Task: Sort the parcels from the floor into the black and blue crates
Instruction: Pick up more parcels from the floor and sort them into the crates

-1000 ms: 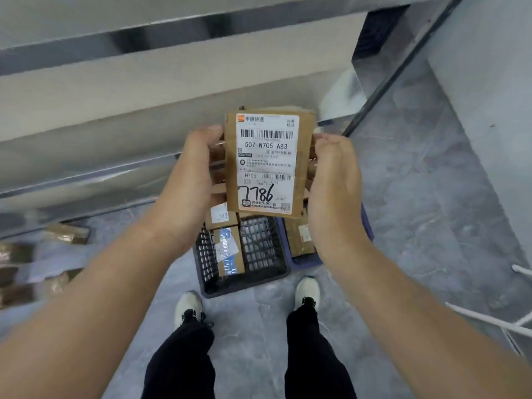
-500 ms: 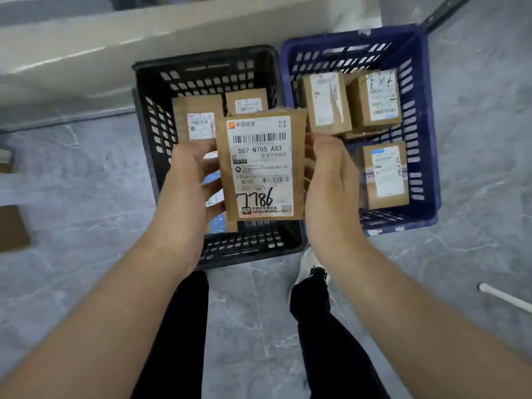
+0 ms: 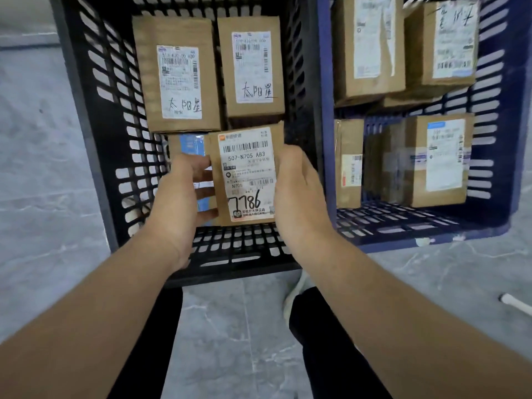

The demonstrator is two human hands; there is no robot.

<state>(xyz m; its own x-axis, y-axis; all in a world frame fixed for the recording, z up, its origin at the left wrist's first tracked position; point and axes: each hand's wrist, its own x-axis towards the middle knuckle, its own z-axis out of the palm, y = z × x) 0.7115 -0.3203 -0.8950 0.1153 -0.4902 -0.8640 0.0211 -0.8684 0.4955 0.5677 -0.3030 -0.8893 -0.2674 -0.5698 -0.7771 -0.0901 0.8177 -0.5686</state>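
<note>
A brown cardboard parcel (image 3: 247, 175) with a white label marked 7786 is held between my left hand (image 3: 184, 197) and my right hand (image 3: 299, 191), one on each side edge. It sits low inside the black crate (image 3: 95, 133), over the near right part. Two labelled parcels (image 3: 178, 76) lie side by side at the far end of that crate, and a parcel with blue tape (image 3: 190, 145) shows partly behind my left hand. The blue crate (image 3: 509, 168) stands right beside it and holds several brown parcels (image 3: 440, 159).
Grey marble floor (image 3: 43, 197) surrounds both crates. My dark trouser legs and a white shoe (image 3: 296, 289) are just in front of the black crate. A white rod (image 3: 515, 305) lies on the floor at the right edge.
The view has closed in on the crates. Both hands have lowered the 7786 parcel from above the black crate down into it.
</note>
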